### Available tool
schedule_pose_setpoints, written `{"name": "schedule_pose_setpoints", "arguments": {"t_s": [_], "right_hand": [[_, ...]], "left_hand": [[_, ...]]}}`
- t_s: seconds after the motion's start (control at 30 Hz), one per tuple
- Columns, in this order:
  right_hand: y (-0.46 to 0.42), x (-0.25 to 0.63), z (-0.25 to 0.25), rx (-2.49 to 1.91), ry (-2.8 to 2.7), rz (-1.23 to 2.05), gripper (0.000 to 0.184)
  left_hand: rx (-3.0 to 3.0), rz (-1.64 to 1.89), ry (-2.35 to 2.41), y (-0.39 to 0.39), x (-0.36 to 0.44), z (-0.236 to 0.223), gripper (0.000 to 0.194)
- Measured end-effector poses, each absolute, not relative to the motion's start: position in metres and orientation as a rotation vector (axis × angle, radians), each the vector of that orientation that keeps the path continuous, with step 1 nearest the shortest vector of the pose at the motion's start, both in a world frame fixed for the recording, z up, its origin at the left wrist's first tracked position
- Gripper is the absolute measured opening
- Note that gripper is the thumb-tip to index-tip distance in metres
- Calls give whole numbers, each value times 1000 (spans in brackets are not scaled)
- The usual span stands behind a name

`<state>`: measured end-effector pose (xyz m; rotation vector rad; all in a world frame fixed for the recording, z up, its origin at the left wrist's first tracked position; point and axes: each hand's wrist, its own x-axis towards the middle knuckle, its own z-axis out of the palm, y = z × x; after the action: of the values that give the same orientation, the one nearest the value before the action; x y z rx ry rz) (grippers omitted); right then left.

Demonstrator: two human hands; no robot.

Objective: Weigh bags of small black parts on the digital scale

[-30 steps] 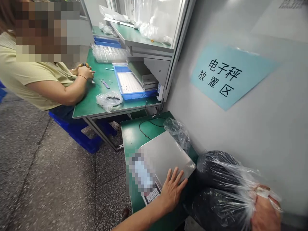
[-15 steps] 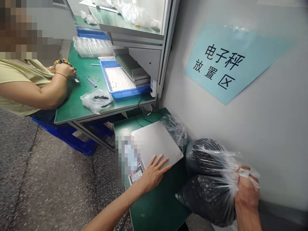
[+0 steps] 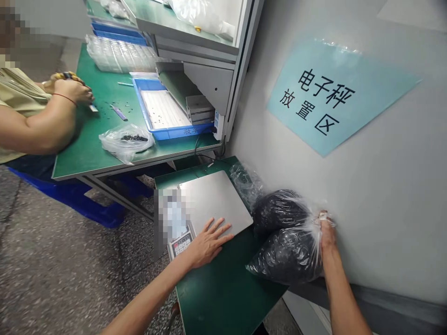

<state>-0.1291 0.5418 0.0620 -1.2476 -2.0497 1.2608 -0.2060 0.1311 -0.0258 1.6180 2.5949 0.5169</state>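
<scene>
**Q:** Item held?

**A:** One clear plastic bag (image 3: 284,242) of black contents (image 3: 279,211), bulging in two lobes at lower right of the frame. Its long axis runs from the gathered neck at right down toward the lower left.

**Q:** State of the hands?

**A:** The right hand (image 3: 326,237) is clenched around that neck, so it is the nearer one. The left hand (image 3: 209,243) lies spread flat on an electronic scale (image 3: 213,197), just left of the bag.

**Q:** Support beneath the bag?

**A:** A green tabletop (image 3: 223,291) lies below it. Whether the bag rests there, cannot tell.
</scene>
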Motion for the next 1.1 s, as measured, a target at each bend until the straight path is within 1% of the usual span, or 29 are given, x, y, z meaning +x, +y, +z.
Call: {"name": "schedule_pose_setpoints", "arguments": {"t_s": [0.17,0.3,0.37,0.43,0.5,0.53,0.67,0.77,0.83,0.93,1.03,1.1], "right_hand": [[536,-124,59,-1194,-2047,1356,49],[521,-110,48,-1079,-2027,1398,48],[513,-104,42,-1021,-1977,1419,53],[508,-100,37,-955,-1909,1473,64],[508,-96,33,-891,-1826,1594,72],[509,-94,32,-868,-1783,1668,72],[517,-86,28,-845,-1690,1856,62],[521,-79,29,-825,-1699,1866,69],[525,-72,30,-804,-1727,1859,67],[531,-59,33,-807,-1807,1831,56],[528,-51,35,-846,-1889,1734,48],[514,-51,36,-853,-1919,1640,43]], "left_hand": [[1633,562,2576,132,-208,-24,59],[1621,624,2599,133,-208,-20,52],[1608,619,2612,136,-207,-17,47],[1590,635,2632,141,-202,-14,43],[1594,695,2642,152,-193,-9,41],[1614,744,2628,159,-187,-7,40],[1730,938,2425,191,-156,-3,46],[1728,979,2313,207,-136,-8,54],[1712,1000,2299,212,-127,-11,57],[1731,1084,2312,227,-120,-8,59],[1751,1202,2340,260,-117,9,59],[1690,1258,2379,288,-115,21,64]]}}
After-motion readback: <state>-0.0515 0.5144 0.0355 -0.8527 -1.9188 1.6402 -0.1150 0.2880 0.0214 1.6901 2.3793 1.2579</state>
